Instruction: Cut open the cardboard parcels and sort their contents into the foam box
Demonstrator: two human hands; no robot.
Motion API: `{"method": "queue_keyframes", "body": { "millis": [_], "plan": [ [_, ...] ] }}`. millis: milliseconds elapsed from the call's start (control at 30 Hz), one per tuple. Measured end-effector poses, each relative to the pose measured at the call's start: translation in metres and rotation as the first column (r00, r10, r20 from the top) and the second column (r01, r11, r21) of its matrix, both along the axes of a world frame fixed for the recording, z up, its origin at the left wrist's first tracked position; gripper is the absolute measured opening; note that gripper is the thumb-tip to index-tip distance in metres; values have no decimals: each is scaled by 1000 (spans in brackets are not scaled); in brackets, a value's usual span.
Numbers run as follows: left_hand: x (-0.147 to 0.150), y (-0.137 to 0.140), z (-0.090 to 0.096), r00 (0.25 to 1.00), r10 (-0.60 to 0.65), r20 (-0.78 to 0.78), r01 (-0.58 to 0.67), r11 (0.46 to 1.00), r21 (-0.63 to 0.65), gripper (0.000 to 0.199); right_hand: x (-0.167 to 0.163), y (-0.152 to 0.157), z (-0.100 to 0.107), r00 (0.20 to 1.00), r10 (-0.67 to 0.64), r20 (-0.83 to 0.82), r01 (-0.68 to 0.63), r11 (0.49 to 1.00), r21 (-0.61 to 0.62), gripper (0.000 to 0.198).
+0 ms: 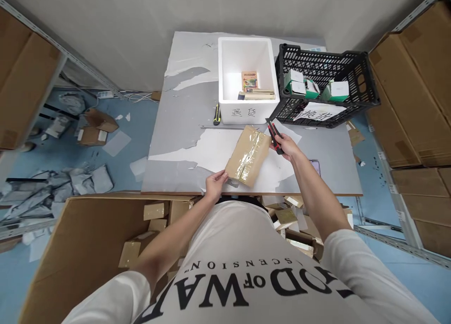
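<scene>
A brown cardboard parcel (248, 156) with shiny clear tape along its middle lies at a slant on the table (172, 141). My left hand (215, 185) pinches its near left corner between thumb and fingers. In my right hand (287, 146) is a red and black box cutter (275, 137), held by its handle at the parcel's far right corner, with its tip pointing away from me. Whether the right fingers also touch the parcel I cannot tell.
A white foam box (248, 110) with several books stands at the back, beside a black plastic crate (327, 110) with green and white boxes. Another, yellow and black cutter (217, 114) lies left of the foam box. A phone (314, 166) lies right. A large carton (88, 249) of parcels stands below.
</scene>
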State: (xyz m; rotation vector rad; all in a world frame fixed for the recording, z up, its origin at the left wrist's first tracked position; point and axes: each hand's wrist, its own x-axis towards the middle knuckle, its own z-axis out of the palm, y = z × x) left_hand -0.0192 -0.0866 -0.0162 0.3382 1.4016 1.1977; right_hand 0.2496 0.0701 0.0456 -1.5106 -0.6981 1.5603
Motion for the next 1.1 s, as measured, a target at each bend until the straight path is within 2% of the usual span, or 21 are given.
{"method": "queue_keyframes", "body": {
  "millis": [167,333,500,700,800,900,967,1033,1100],
  "plan": [
    [18,-17,0,997,31,74,-28,999,-38,36,-15,32,-3,990,121,74,-118,992,-38,3],
    [19,-21,-1,999,2,46,3,995,-104,38,-25,43,-16,972,204,121,-203,979,-18,8],
    [8,-18,-3,983,-160,-94,149,982,-118,47,-27,35,-25,963,234,136,-243,968,61,24],
    [-6,-7,-5,872,-379,-309,340,924,-175,46,-30,15,-19,978,134,159,-155,980,128,35],
    [-13,1,-6,792,-451,-412,403,893,-202,45,-24,-11,-14,985,68,158,-95,982,165,37],
    [-22,29,-2,723,-462,-513,445,880,-166,49,-16,-59,-14,988,7,152,-36,982,185,36],
    [-28,62,3,689,-459,-561,501,861,-89,55,-14,-101,-16,990,-100,96,82,982,172,38],
    [-30,105,8,671,-450,-589,560,828,5,58,-15,-142,-19,979,-198,-42,201,978,63,38],
    [-29,149,11,672,-455,-584,600,797,69,57,-21,-176,-23,955,-260,-146,253,965,-64,36]
  ]
}}
